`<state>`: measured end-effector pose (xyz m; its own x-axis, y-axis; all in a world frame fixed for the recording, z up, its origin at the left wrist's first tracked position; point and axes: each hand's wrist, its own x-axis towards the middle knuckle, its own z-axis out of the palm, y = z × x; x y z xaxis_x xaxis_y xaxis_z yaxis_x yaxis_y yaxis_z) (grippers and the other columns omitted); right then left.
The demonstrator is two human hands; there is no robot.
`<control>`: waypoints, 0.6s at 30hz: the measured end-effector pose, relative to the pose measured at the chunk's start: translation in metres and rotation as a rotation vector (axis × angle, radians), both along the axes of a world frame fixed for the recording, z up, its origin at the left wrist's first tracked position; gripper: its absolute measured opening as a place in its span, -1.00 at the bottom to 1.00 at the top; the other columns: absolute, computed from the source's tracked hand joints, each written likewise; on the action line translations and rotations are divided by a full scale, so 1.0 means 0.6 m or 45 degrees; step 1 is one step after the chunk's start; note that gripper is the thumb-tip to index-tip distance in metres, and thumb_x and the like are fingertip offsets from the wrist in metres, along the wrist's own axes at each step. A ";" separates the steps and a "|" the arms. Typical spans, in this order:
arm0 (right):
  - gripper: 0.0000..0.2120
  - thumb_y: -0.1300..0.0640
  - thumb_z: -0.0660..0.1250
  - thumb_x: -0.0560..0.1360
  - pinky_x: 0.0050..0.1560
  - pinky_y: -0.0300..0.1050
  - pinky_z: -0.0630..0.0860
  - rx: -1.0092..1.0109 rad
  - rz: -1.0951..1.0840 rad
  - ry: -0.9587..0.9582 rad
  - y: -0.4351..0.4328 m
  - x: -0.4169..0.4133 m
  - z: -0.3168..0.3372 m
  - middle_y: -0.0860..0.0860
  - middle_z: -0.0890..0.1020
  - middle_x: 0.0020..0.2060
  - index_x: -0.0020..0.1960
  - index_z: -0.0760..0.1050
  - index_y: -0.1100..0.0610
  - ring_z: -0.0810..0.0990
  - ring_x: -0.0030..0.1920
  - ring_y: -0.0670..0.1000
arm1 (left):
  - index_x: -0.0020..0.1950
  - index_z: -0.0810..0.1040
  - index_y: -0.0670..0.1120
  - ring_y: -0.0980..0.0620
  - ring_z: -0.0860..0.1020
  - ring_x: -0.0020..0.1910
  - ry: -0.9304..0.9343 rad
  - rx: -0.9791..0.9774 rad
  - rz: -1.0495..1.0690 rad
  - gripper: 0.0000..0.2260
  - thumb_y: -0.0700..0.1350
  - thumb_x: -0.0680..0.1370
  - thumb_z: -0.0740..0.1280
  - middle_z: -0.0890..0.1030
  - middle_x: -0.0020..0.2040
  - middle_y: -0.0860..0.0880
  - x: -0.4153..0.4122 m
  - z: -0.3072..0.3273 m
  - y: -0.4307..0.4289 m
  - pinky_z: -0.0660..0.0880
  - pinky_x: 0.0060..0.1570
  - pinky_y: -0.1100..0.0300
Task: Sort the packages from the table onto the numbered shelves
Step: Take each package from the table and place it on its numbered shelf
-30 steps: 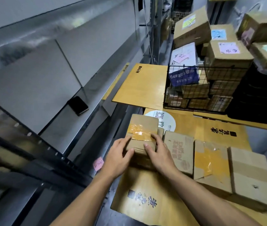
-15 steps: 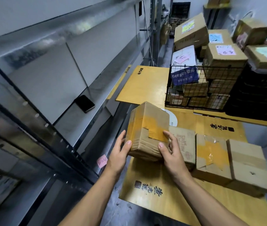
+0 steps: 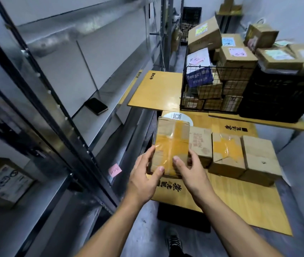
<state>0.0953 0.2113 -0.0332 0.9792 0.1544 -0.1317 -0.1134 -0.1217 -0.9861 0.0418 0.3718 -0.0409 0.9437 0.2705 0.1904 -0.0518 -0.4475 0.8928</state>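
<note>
Brown cardboard package [image 3: 171,143], yellow-taped: off the yellow table [image 3: 240,201] since a second ago, now at frame centre. My left hand [image 3: 141,182] and right hand [image 3: 193,177] clamp its near end; shelving comes next, I judge.

Both bare forearms are seen rising from the bottom edge of the frame and converging toward its centre, the left forearm [image 3: 110,225] from the lower left and the right forearm [image 3: 236,225] from the lower right. The left hand [image 3: 143,179] and the right hand [image 3: 192,174] are set close together just below mid-frame, backs turned up. A taped package [image 3: 171,141] is gripped between them. The left thumb [image 3: 157,171] and right thumb [image 3: 178,163] are laid on its upper face, and the fingers are wrapped round its sides.
</note>
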 end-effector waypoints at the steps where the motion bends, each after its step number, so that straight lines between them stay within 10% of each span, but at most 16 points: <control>1: -0.56 -0.12 0.43 0.50 0.25 0.05 0.56 0.050 -0.049 0.005 -0.006 -0.003 -0.002 -0.13 0.62 0.16 0.33 0.40 -0.14 0.61 0.18 -0.09 | 0.38 0.30 0.41 0.33 0.43 0.29 -0.019 -0.078 -0.059 -0.52 0.12 0.51 0.35 0.48 0.34 0.18 -0.005 0.003 -0.002 0.36 0.25 0.40; 10: -0.56 0.11 0.32 0.48 0.09 0.08 0.64 0.700 -0.006 0.230 -0.066 -0.037 0.004 0.15 0.65 0.20 0.35 0.43 0.11 0.64 0.17 0.16 | 0.37 0.38 0.29 0.16 0.46 0.33 -0.011 -0.313 0.009 -0.50 0.24 0.44 0.35 0.45 0.37 0.10 -0.025 -0.014 0.002 0.43 0.33 -0.01; 18: -0.49 0.18 0.29 0.62 0.16 0.08 0.62 0.216 0.054 -0.086 -0.079 -0.043 0.012 0.05 0.52 0.27 0.43 0.32 -0.30 0.61 0.18 -0.01 | 0.40 0.36 0.31 0.08 0.45 0.35 -0.055 -0.207 0.046 -0.45 0.16 0.44 0.41 0.47 0.36 0.08 -0.056 -0.005 -0.013 0.45 0.29 -0.04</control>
<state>0.0694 0.1640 -0.0260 0.9770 0.2105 -0.0347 -0.0448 0.0436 -0.9980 0.0080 0.3639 -0.0438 0.9246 0.3348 0.1816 -0.0782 -0.2998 0.9508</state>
